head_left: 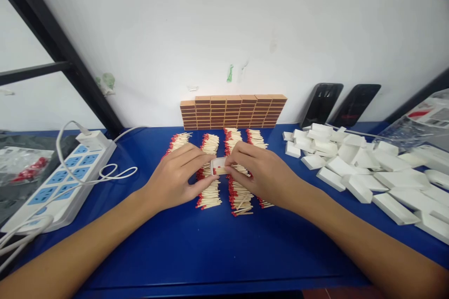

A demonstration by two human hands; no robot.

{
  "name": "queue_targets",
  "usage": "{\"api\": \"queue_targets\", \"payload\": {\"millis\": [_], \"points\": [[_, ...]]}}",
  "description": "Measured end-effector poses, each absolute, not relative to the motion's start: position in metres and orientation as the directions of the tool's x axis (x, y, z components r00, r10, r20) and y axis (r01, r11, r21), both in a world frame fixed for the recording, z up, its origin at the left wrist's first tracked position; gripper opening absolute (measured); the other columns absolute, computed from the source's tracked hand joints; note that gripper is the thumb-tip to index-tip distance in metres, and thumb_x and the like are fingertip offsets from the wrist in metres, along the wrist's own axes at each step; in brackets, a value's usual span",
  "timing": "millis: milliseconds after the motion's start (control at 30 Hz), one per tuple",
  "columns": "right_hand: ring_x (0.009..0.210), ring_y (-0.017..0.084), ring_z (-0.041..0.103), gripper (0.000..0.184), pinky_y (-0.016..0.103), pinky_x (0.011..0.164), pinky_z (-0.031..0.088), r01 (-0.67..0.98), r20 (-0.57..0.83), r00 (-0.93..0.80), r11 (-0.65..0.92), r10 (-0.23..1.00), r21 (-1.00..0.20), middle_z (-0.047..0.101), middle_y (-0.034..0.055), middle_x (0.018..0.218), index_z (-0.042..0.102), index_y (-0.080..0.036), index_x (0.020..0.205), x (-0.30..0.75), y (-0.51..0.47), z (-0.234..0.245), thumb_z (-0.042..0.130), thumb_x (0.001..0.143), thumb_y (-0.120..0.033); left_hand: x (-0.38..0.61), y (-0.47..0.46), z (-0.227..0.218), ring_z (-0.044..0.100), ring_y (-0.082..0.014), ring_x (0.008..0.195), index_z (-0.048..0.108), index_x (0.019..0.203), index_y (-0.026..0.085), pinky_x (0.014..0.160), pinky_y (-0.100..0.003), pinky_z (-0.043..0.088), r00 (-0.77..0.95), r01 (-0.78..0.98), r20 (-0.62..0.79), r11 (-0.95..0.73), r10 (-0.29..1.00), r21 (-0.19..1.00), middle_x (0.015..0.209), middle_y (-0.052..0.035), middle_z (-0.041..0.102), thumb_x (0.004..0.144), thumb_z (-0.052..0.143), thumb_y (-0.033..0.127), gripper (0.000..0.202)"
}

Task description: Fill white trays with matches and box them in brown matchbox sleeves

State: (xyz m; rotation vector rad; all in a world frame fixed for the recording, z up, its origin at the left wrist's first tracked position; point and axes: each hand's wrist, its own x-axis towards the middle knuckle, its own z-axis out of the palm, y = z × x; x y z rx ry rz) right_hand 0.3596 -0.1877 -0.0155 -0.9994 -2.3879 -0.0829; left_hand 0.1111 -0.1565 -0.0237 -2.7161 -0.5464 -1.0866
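Both the left hand (173, 177) and right hand (263, 173) pinch a small white tray (218, 166) in their fingers above match rows (210, 182) near the counter's (210, 247) back edge.

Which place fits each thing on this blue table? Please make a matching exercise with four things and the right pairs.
1 power strip
2 pile of white trays
3 stack of brown matchboxes
4 small white tray

A against the wall
B between left hand and right hand
C right side of the table
D left side of the table

Pairs: 1-D, 2-C, 3-A, 4-B
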Motion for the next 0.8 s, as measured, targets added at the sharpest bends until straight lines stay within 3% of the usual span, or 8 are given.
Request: {"api": "queue_targets", "payload": {"millis": [300, 600, 800], "points": [[0.081, 0.017, 0.059, 0.011, 0.03, 0.07, 0.045, 0.641, 0.528, -0.502, 0.704, 0.685, -0.306, 0.064, 0.0058, 0.096, 0.066, -0.018, 0.099, 0.373, -0.182, -0.005, 0.057, 0.105, -0.023, 0.106, -0.151, -0.023, 0.067, -0.0227, 0.093, 0.067, 0.123, 0.015, 0.086, -0.04, 0.058, 0.675, 0.43, 0.669, -0.903, 0.311, -0.013, 0.1, -0.0094, 0.074, 0.094, 0.076, 0.031, 0.035], [0.081, 0.018, 0.062, 0.015, 0.031, 0.071, 0.045, 0.652, 0.198, -0.618, 0.637, 0.761, -0.412, 0.072, 0.0038, 0.089, 0.069, -0.02, 0.089, 0.389, -0.172, 0.001, 0.061, 0.102, -0.023, 0.096, -0.136, -0.02, 0.066, -0.0231, 0.092, 0.067, 0.121, 0.016, 0.087, -0.041, 0.058, 0.656, 0.487, 0.685, -0.871, 0.318, -0.061, 0.097, -0.0093, 0.073, 0.095, 0.074, 0.033, 0.032], [0.077, 0.017, 0.062, 0.014, 0.03, 0.067, 0.045, 0.646, 0.125, -0.632, 0.609, 0.765, -0.459, 0.071, 0.0035, 0.087, 0.069, -0.02, 0.085, 0.388, -0.174, 0.004, 0.065, 0.098, -0.023, 0.098, -0.138, -0.021, 0.066, -0.0223, 0.091, 0.067, 0.122, 0.016, 0.087, -0.04, 0.057, 0.666, 0.482, 0.675, -0.874, 0.317, -0.066, 0.098, -0.0088, 0.073, 0.096, 0.073, 0.034, 0.032]]}}
